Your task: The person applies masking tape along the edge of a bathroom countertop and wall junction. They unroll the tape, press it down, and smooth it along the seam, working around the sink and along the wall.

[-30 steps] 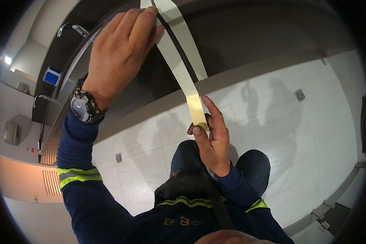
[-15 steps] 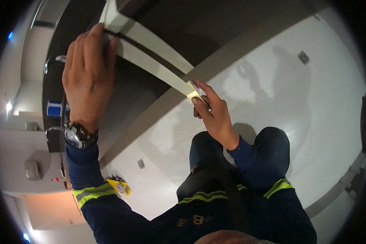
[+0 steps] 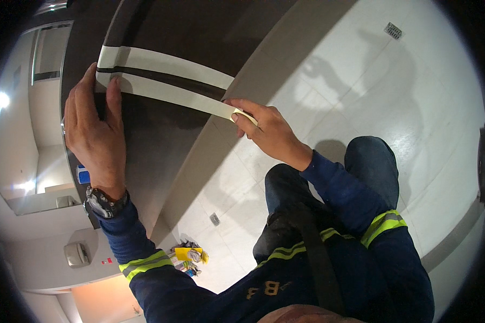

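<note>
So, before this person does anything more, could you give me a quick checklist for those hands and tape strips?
1. Left hand at the left end of the lower tape strip: ok, thumb resting on it.
2. Grip of the right hand on the other end: ok, thumb and fingers close on the tape.
3. Strips apart: ok, a dark gap separates it from the upper tape strip.
4. No slack: ok, none visible.
5. Stuck to the dark surface along its length: cannot tell.
6. Right hand free: not ok, it holds tape.

A bright light (image 3: 1,99) glares at the left. Soft shadows (image 3: 373,89) lie on the pale floor (image 3: 439,183). The edges bend and go black.
</note>
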Tool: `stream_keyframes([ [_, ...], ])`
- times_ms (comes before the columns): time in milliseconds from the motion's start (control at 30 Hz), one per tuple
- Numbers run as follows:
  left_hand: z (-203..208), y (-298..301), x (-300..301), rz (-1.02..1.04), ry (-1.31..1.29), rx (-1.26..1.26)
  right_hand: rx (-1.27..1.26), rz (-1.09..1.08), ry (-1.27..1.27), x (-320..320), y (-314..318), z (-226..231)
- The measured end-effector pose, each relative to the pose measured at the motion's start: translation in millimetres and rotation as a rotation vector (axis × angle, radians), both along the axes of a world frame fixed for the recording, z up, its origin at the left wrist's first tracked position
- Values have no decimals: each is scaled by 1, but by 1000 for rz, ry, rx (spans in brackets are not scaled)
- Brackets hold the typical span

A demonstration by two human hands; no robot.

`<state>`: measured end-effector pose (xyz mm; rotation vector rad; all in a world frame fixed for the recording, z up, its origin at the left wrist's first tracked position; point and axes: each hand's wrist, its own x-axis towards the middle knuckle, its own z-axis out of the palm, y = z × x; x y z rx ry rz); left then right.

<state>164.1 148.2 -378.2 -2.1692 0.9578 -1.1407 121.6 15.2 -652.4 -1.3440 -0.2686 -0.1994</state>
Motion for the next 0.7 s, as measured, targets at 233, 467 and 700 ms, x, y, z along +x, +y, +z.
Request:
stream_keyframes([
  [233, -3, 4, 1, 62, -24, -22, -4, 65, 130, 7, -11, 8],
  [467, -4, 3, 1, 83, -58, 24, 48, 22, 126, 14, -14, 16],
  [700, -3, 6, 1, 87, -59, 23, 76, 78, 121, 17, -4, 15],
])
